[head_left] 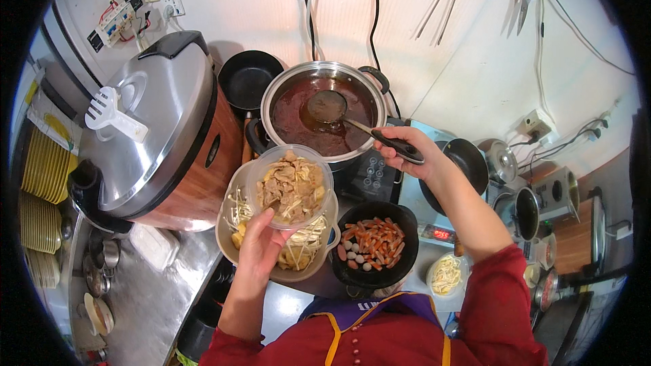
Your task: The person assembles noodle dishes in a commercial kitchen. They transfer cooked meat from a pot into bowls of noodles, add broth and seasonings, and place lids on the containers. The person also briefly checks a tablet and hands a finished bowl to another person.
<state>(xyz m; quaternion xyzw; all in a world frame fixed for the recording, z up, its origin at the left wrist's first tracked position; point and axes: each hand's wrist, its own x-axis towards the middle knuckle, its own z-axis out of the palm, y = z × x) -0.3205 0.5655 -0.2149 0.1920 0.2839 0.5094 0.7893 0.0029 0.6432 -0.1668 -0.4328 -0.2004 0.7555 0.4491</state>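
My left hand (261,244) holds a clear plastic container of sliced meat (291,186) by its near rim, above a beige bowl of enoki mushrooms (298,257). My right hand (407,151) grips the black handle of a ladle (329,107) whose bowl rests in the dark red broth of a steel pot (324,110) on an induction cooker (369,176). A black bowl of red sausage pieces and small balls (373,244) sits just right of the mushroom bowl.
A big steel and brown rice cooker (152,135) with a white paddle stands at the left. A small black pan (247,78) sits behind it. Stacked yellow plates (44,190) are far left. More pans, a scale and a small bowl of noodles (446,274) lie at the right.
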